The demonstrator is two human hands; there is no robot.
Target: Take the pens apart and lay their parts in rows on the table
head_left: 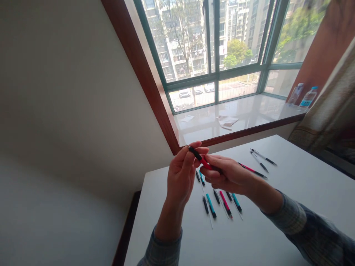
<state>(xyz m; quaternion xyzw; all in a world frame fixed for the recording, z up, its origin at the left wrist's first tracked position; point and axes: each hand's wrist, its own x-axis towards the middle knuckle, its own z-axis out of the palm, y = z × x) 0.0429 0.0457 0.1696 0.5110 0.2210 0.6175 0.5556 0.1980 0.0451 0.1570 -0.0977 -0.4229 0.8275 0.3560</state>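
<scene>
The white table (222,244) bears pink, blue and black pen parts (225,203) at left. A red pen (252,170) and two clear pens (264,157) lie far right.

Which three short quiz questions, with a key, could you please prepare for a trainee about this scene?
1. True or false: the left hand and the right hand both hold the red-and-black pen.
2. What colour is the cap of the labelled plastic bottle on the windowsill?
3. Which lies on the white table: (a) scissors, (b) black-gripped pens, (c) a notebook?

Key: 1 true; 2 blue; 3 b.
</scene>
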